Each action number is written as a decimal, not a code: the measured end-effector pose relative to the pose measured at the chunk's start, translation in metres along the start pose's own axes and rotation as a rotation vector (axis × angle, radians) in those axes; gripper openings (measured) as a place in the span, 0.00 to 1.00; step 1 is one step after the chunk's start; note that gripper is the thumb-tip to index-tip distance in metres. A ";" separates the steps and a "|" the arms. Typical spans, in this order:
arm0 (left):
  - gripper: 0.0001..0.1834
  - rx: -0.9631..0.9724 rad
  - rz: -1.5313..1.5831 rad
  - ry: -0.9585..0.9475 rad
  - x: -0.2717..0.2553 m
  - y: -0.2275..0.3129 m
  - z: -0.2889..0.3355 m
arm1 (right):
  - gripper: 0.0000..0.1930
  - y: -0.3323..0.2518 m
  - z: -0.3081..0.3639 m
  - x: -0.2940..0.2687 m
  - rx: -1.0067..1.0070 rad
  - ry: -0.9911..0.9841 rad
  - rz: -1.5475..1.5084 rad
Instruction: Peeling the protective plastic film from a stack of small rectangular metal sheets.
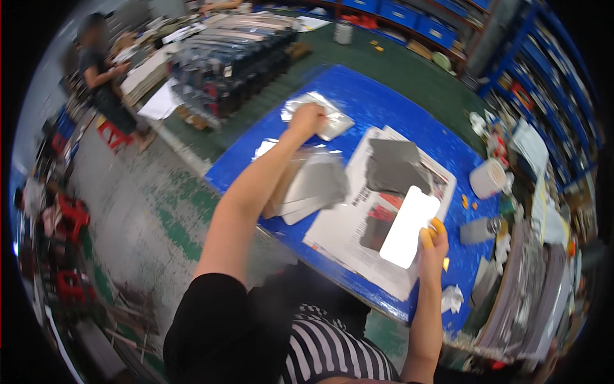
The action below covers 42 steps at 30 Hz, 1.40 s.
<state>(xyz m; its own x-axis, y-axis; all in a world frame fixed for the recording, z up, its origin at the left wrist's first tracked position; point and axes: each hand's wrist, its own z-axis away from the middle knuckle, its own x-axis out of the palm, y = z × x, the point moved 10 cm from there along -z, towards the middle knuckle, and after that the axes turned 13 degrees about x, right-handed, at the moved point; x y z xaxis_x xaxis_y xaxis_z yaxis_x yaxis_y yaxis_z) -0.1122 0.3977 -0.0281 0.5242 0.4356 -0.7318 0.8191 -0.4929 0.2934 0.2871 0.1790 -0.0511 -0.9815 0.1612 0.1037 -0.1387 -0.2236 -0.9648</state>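
Our right hand [433, 238] is clamped on the lower end of a white sheet [410, 227]; its long axis runs up-right, over the newspaper [345, 224]. Our left hand [307, 119] presses closed on shiny sheets [332, 121] across the blue bench [384, 102].

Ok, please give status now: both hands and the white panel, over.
Left hand on shiny sheets, far side of blue table. Right hand holds white panel over newspaper. Loose grey pieces between.
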 end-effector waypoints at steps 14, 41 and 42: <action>0.10 -0.051 0.003 0.406 -0.122 0.075 -0.005 | 0.20 -0.003 0.015 0.008 -0.060 -0.237 -0.099; 0.06 -0.269 0.887 0.179 -0.136 0.219 0.160 | 0.20 -0.045 0.029 0.010 -0.048 -0.237 -0.054; 0.05 -0.377 0.973 0.105 -0.126 0.215 0.166 | 0.22 -0.055 0.035 0.015 -0.056 -0.235 -0.070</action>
<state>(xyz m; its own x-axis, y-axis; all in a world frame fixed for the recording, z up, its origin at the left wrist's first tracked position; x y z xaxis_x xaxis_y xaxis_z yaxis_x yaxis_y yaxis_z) -0.0413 0.1118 0.0246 0.9985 0.0489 -0.0252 0.0429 -0.4063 0.9127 0.2754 0.1602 0.0119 -0.9746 -0.0546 0.2173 -0.2058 -0.1647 -0.9646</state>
